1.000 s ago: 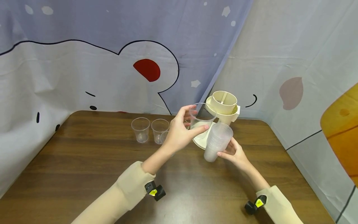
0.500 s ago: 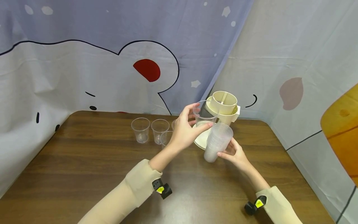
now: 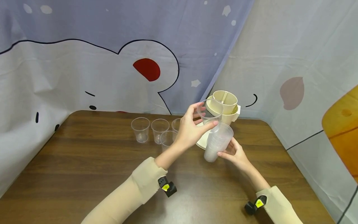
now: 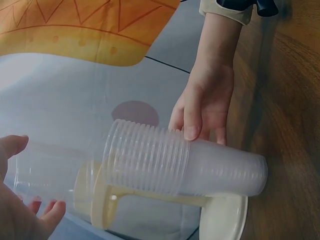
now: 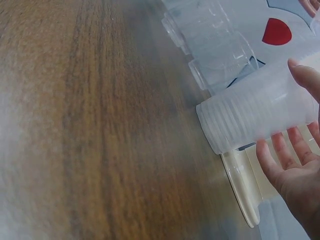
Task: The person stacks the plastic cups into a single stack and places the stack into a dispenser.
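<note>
My left hand (image 3: 193, 127) grips one clear plastic cup (image 3: 209, 112) between thumb and fingers, mouth up. That cup is right above the mouth of a stack of nested plastic cups (image 4: 150, 157); in the head view its base overlaps the stack's rims. My right hand (image 3: 235, 154) holds the tilted stack around its side, thumb in front and fingers behind. In the left wrist view the single cup and the stack are apart. Behind both stands a cream cup dispenser (image 3: 226, 102) with a round base, partly hidden by the cups.
Several clear cups stand upright on the wooden table (image 3: 84, 174), among them a left cup (image 3: 140, 132), a middle cup (image 3: 160, 129) and a nearer cup (image 3: 167, 140) partly behind the left forearm. A printed curtain (image 3: 98, 77) hangs behind the table.
My left hand has moved to the right with its cup, bringing it above the stack. More of the standing cups shows now. My right hand and the stack have stayed put.
</note>
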The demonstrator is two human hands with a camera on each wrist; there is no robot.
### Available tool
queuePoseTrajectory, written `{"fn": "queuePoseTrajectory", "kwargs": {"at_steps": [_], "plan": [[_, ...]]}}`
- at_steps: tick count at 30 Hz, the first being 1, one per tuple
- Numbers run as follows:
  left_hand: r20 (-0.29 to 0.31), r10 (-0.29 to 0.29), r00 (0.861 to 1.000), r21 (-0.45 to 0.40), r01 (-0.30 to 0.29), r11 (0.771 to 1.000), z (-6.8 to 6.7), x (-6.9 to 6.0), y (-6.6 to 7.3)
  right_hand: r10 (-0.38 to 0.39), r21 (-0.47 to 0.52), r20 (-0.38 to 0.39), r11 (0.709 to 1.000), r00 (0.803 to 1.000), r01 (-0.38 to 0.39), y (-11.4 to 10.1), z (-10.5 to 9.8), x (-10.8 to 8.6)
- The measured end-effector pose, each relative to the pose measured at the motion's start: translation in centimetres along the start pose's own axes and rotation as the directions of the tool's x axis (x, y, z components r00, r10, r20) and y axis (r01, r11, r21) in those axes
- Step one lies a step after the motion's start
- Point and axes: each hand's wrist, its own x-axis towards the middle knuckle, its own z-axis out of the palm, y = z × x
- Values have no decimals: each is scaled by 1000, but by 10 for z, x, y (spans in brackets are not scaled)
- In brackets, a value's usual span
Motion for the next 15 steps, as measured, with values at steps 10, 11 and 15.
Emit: {"fn": "queuePoseTrajectory", "kwargs": {"at_steps": [10, 11, 15], "plan": [[4, 12, 1000, -9, -12, 1000, 6, 4, 1, 17, -4, -2, 1000, 1000, -17, -1, 0, 0], [3, 14, 1000, -10, -14, 1000, 7, 4, 1, 19, -1, -2, 1000, 1000, -19, -1, 0, 0], [6, 20, 1000, -4, -20, 1000, 11, 5, 0, 17, 1, 4, 1000, 1000, -17, -2, 1, 0]]}}
